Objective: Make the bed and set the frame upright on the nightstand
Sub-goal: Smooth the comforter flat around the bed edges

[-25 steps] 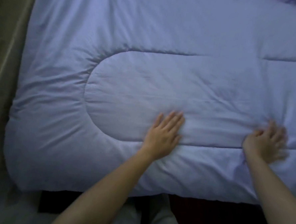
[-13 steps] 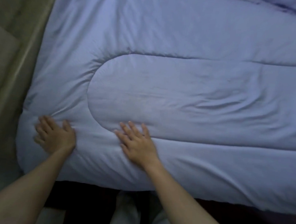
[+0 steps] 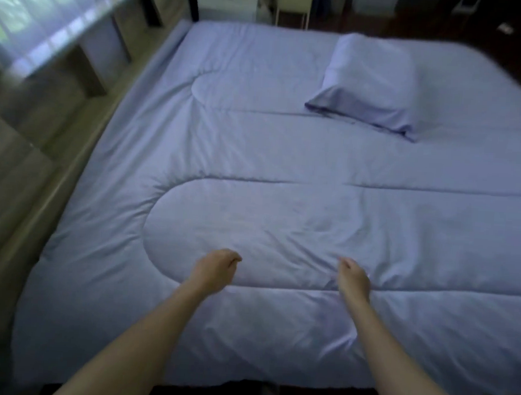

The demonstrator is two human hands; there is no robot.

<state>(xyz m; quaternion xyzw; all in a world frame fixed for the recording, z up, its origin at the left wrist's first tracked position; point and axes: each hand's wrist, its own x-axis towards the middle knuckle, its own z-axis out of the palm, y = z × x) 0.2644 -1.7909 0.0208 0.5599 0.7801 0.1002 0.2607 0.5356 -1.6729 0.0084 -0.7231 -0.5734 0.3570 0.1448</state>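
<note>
I stand at the foot of the bed (image 3: 157, 69), both forearms stretched out over a pale lavender quilted comforter (image 3: 286, 156) that covers the mattress from edge to edge. My left hand (image 3: 216, 269) hangs just above the fabric near the rounded end of a stitched oval panel, its fingers curled loosely inward toward the palm and pinching nothing. My right hand (image 3: 353, 279) is well apart from it, to the right, also loosely curled with the fingers bent down; it sits at a bunch of creases in the comforter, and I cannot tell whether the fingertips actually grip the cloth or only brush it.

The comforter lies mostly flat, with soft wrinkles fanning out from beside my right hand and a few folds along the near edge, which drapes over the foot of the bed. One pillow (image 3: 373, 82) in a matching lavender case lies on top of the comforter toward the far right, turned at a slight angle.

Along the left side of the bed runs a low wooden shelf unit (image 3: 62, 72), and above it a window with a sheer curtain (image 3: 36, 9) lets in pale light. The far end of the room is dark and blurred.
</note>
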